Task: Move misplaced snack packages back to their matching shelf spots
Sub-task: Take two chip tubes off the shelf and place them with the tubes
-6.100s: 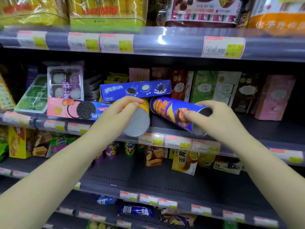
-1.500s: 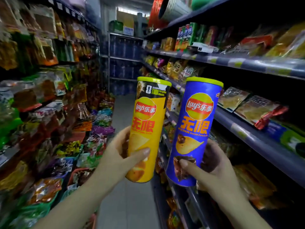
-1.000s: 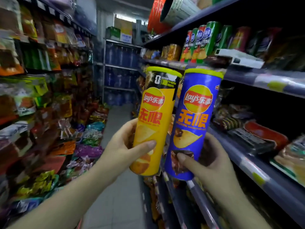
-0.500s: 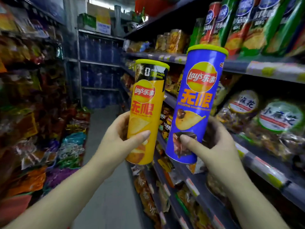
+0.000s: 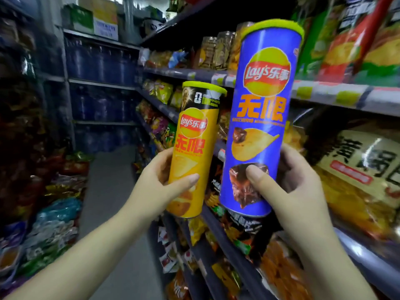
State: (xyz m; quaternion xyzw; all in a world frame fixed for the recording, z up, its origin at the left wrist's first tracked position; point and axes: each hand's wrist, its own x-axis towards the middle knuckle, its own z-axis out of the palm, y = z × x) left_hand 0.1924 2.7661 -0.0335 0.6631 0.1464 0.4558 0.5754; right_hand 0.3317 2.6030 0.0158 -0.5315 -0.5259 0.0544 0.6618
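My left hand (image 5: 161, 185) grips a yellow Lay's chip can (image 5: 194, 146) near its base and holds it upright, its green lid on top. My right hand (image 5: 287, 185) grips a taller-looking blue Lay's chip can (image 5: 262, 118), also upright, thumb pressed on its front. The blue can is raised higher and closer to the right-hand shelving, its lid level with the upper shelf (image 5: 324, 96), where green and red chip bags (image 5: 355, 40) and clear jars (image 5: 216, 50) stand.
Shelves of snack bags run along my right side, with a large pale bag (image 5: 363, 165) just beyond my right hand. More snack racks (image 5: 43, 191) line the left. A grey aisle floor (image 5: 112, 191) leads to stacked water jugs (image 5: 101, 61) at the far end.
Both cans were lifted off the cookie shelf and carried down the aisle. In the last half second the blue can rose higher and nearer the right shelf; the yellow can stayed lower.
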